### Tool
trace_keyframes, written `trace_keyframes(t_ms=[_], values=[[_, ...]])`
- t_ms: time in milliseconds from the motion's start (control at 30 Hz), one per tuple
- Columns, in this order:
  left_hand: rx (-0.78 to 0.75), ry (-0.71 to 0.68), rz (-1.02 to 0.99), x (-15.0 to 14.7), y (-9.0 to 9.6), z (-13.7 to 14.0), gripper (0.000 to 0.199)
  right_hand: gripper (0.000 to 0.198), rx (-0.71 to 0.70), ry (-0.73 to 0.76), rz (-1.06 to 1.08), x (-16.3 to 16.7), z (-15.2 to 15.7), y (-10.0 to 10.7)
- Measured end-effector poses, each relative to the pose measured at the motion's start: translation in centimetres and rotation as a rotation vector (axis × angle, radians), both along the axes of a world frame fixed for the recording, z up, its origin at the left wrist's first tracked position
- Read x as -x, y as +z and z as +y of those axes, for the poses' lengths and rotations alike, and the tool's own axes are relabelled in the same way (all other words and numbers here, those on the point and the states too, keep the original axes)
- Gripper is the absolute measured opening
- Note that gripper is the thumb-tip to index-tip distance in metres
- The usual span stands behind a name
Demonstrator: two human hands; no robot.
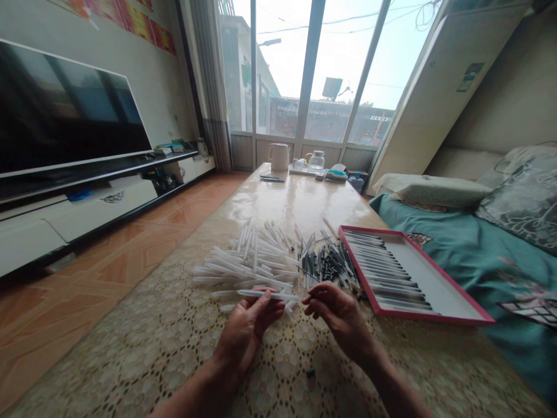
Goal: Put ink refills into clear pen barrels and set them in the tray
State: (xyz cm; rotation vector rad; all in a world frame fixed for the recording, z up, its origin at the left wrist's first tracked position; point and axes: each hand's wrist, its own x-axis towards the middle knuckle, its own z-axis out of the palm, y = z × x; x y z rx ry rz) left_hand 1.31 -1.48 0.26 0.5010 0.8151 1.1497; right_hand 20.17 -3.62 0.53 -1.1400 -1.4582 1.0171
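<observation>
My left hand (250, 325) is closed around a translucent white pen barrel (265, 295), held nearly level with one end toward the right. Close to that end, my right hand (333, 307) pinches a thin dark pen refill, mostly hidden by the fingers. Behind my left hand lies a loose pile of white pen barrels (248, 264). A heap of black pen parts (326, 264), thin sticks and small caps among them, lies beyond my right hand. To the right, a shallow red-rimmed box (452, 284) holds a row of pens (387, 267) with dark ends.
A small black piece (310, 373) lies on the patterned tablecloth (183, 348) near me. At the table's far end stand a pale kettle (279, 157) and a glass pitcher (317, 159). A teal-covered sofa (500, 273) runs along the right, a television (65, 110) at left.
</observation>
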Motion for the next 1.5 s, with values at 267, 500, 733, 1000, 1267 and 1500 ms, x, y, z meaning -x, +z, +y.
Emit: trace_keyframes(t_ms=[267, 500, 733, 1000, 1267, 1500], values=[[-0.029, -0.031, -0.006, 0.2, 0.0, -0.1, 0.011, 0.013, -0.019, -0.025, -0.029, 0.4, 0.2, -0.3], [-0.027, -0.052, -0.002, 0.0, -0.1, -0.2, 0.011, 0.008, -0.048, -0.009, -0.075, 0.4, 0.1, -0.5], [-0.036, -0.058, -0.003, -0.1, -0.1, -0.2, 0.012, 0.008, -0.05, -0.014, -0.084, 0.4, 0.1, -0.8], [-0.037, -0.076, -0.006, -0.1, -0.1, -0.3, 0.012, 0.013, 0.009, -0.001, 0.027, 0.5, 0.2, -0.8], [-0.081, -0.143, -0.002, -0.2, -0.4, -0.3, 0.015, 0.037, 0.064, -0.013, -0.139, 0.2, 0.4, -2.3], [-0.051, -0.077, 0.005, -0.4, -0.2, -0.2, 0.015, 0.029, 0.023, 0.035, -0.205, 0.2, 0.2, -1.4]])
